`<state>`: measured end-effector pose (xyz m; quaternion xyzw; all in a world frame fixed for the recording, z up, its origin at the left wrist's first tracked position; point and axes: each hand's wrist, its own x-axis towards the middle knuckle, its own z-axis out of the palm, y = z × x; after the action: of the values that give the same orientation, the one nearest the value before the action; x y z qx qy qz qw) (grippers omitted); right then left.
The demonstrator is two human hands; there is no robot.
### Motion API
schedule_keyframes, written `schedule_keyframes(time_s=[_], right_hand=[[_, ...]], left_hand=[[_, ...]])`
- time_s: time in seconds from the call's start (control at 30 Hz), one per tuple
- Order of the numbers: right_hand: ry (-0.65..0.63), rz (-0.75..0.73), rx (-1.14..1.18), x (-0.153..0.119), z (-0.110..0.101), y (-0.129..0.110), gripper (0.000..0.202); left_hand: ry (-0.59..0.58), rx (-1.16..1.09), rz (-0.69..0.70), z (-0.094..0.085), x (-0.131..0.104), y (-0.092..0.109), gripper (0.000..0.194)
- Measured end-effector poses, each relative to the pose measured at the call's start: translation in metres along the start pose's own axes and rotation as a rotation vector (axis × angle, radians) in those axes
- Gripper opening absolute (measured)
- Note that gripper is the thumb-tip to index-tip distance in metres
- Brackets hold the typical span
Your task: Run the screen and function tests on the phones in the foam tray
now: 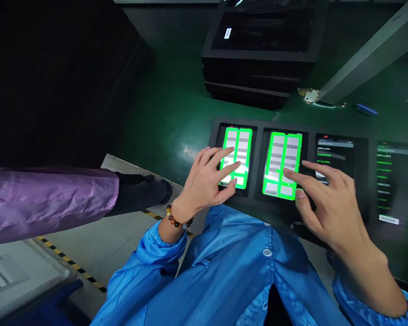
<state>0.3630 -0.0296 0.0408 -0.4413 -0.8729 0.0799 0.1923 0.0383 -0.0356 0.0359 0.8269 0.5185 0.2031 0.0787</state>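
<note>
Four dark slots in a black tray point(260, 149) hold lit smartphones in a row. My left hand point(207, 176) is over the leftmost phone point(245, 140), its fingers spread above or on the screen. That screen shows green bars around pale blocks. The second phone point(277, 151) carries the same green pattern, and the index finger of my right hand point(329, 199) reaches its screen; the right fingers are apart. A third phone point(336, 151) has a dark screen with white and green text, partly behind my right hand. Neither hand grips anything.
On the far right lies another phone point(387, 181) with a text list. A black box point(255, 68) stands at the back of the green table point(170, 113). A grey metal post point(363, 54) and a blue pen-like object point(366, 109) are beyond the phones. At left, a person's purple sleeve point(51, 203) reaches in.
</note>
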Motion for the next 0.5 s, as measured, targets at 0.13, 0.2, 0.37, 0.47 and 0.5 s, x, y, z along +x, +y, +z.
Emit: schedule_keyframes(time_s=[0.13, 0.2, 0.37, 0.47, 0.5], right_hand=[[0.007, 0.092, -0.044, -0.014, -0.012, 0.006, 0.037], [-0.004, 0.091, -0.037, -0.009, -0.008, 0.004, 0.038], [-0.027, 0.010, 0.042, 0.023, 0.014, -0.012, 0.039], [-0.038, -0.040, 0.061, 0.031, 0.018, -0.017, 0.039], [-0.040, -0.035, 0.052, 0.030, 0.016, -0.016, 0.039]], left_hand=[[-0.003, -0.041, 0.077, 0.004, 0.009, 0.005, 0.035], [0.022, -0.033, 0.057, 0.003, 0.008, 0.003, 0.034], [0.112, 0.024, -0.121, -0.005, -0.007, -0.007, 0.029], [0.123, 0.040, -0.137, -0.008, -0.013, -0.010, 0.029], [0.120, 0.042, -0.135, -0.008, -0.013, -0.010, 0.030]])
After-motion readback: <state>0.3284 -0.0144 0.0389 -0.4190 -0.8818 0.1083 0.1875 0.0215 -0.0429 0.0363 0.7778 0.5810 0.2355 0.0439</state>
